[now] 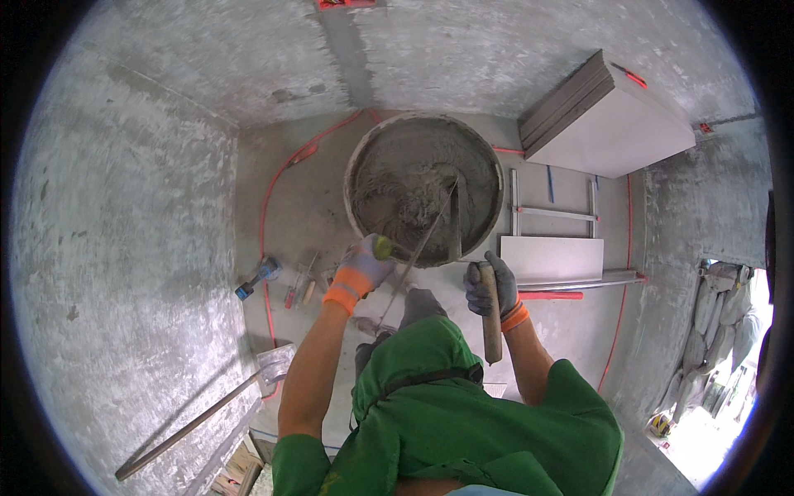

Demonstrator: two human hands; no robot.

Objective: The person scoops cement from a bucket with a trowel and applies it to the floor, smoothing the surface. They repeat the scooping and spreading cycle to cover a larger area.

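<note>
A round tub (353, 202) holds wet grey mortar (397, 186) in front of me. My right hand (490, 285), in a grey glove with an orange cuff, is closed around a thick, dull brown cylindrical handle (491, 331). A grey bar (455, 221) slants over the near rim into the mortar; I cannot tell whether it joins that handle. My left hand (364, 266), gloved alike, is closed at the tub's near left edge on a tool with a yellow-green grip (383, 247). Beside it a long thin rod (423, 241) runs from the mortar toward my legs.
Large stacked tiles (612, 124) lean at the back right. A metal frame (554, 213) and a pale board (552, 258) lie right of the tub. Left are a blue cordless tool (258, 278), hand tools (302, 285), an orange cable (265, 207) and a long-handled shovel (194, 420).
</note>
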